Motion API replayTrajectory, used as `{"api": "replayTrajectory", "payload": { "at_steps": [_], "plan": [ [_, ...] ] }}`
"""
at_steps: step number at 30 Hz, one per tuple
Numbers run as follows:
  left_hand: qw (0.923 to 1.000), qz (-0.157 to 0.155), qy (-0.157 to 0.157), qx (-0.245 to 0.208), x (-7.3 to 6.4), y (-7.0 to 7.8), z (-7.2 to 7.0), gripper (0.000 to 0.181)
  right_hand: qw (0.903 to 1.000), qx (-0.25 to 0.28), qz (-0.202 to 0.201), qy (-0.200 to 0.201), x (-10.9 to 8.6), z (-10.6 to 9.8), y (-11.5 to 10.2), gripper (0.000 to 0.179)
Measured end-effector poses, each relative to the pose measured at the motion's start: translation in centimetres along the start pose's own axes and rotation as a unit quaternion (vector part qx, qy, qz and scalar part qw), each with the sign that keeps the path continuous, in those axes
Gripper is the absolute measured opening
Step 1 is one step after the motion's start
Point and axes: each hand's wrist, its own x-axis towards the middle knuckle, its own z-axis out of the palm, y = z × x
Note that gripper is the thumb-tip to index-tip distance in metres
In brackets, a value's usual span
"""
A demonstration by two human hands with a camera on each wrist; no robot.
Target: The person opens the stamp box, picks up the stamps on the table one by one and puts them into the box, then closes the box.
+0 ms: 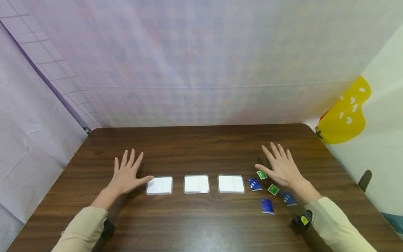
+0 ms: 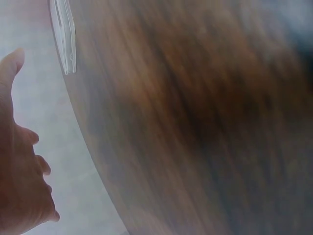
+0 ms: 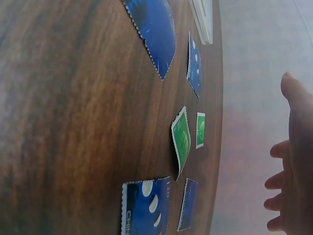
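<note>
My left hand [image 1: 125, 176] hovers with fingers spread, its thumb tip overlapping the corner of the left clear flat case [image 1: 159, 186]; the left wrist view shows the hand [image 2: 19, 166] raised off the table. To the right, my right hand [image 1: 283, 169] is held over several postage stamps, fingers straight and holding nothing. Green stamps [image 3: 181, 139] and blue stamps [image 3: 146, 205] with toothed edges lie loose beneath it. One blue stamp [image 1: 267, 206] is nearer the front, and another [image 1: 255, 184] sits beside the right case [image 1: 231, 184].
The middle clear case [image 1: 196, 184] lies in a row with the other two, each with white inside. All rest on a dark wooden table [image 1: 201, 224]. A pale curtain [image 1: 201, 70] hangs behind the far edge, and a wall with a yellow decoration [image 1: 346, 115] stands right.
</note>
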Motion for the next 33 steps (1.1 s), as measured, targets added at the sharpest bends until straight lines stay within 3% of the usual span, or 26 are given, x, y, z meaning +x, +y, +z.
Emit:
{"api": "replayTrajectory", "payload": {
  "at_steps": [11,19,26,33],
  "plan": [
    [0.9998,0.011,-0.002,-0.019,0.1,0.4,0.4,0.094,0.9994,0.028,-0.018,-0.003,-0.1,0.0,0.1,0.077],
    [0.9980,0.051,0.007,-0.036,0.7,2.4,1.0,0.092,0.9919,0.101,-0.075,0.019,-0.2,0.3,0.3,0.066],
    [0.9898,0.096,0.018,-0.104,1.2,5.6,1.6,0.090,0.9689,0.213,-0.109,0.061,-0.6,1.1,-0.4,0.048],
    [0.9802,0.120,-0.028,-0.155,1.6,9.6,2.1,0.091,0.9405,0.302,-0.125,0.092,-0.9,1.7,-1.9,0.037]
  ]
}}
